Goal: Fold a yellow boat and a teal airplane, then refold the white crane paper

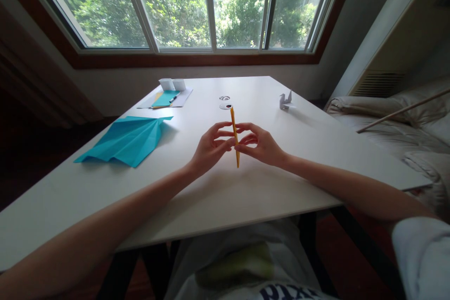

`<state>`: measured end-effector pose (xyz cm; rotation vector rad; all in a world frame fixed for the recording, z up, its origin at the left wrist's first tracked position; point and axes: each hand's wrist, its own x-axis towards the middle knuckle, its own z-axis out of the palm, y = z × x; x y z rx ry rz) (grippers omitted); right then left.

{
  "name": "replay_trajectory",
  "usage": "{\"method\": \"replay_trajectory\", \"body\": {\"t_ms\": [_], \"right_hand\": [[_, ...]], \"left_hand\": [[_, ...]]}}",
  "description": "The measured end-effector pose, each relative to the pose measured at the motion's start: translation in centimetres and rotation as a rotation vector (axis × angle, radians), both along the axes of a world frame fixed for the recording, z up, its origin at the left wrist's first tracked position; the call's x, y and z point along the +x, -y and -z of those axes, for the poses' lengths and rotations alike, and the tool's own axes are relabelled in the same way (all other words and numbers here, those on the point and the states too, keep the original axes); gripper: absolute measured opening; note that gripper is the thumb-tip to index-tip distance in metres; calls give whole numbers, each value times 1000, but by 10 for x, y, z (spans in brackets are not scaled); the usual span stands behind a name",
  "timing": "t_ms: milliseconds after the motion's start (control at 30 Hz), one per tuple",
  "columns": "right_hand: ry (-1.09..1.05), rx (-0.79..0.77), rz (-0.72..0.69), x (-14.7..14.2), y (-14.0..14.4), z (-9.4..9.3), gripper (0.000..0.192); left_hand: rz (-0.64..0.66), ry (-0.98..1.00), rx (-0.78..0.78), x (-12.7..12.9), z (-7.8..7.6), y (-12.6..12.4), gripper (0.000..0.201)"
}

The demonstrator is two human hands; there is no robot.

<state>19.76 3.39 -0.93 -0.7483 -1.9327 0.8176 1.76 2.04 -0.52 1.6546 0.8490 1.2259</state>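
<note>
Yellow paper (235,134), thin and seen from its edge, stands almost straight up between two hands over the near part of the white table (218,206). It leans just a little. The left hand (213,144) comes from the left side of the table, and its thumb and fingers are closed on the paper. The right hand (259,144) comes from the right side of the table, and its thumb and fingers are closed on the paper too. The hands are very close, with the paper in the middle.

On the left side of the table lies a big blue sheet (128,140) with lots of fold lines. At the far left of the table is a paper pile (183,97) with white, blue and yellow in it. A pen (174,98) rests on top. Two little white boxes (172,85) sit at the back of the pile. Near the far middle of the table are two small round shapes (225,106). A white paper bird (283,101) stands at the far right of the table. Past the table's far edge is a wide window (183,9), and green trees (105,2) show through it.
</note>
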Motion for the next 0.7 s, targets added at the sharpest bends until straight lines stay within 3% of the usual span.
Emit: {"method": "replay_trajectory", "body": {"t_ms": [433,567,700], "right_hand": [[14,-6,-32,0,3,-2,48],[25,-1,-15,-1,2,-1,50],[76,132,1,-5,2,3,40]], "left_hand": [[-18,-5,0,0,-1,0,43],[-100,6,19,2,4,-2,33],[-186,-39,42,6,10,-4,31]]}}
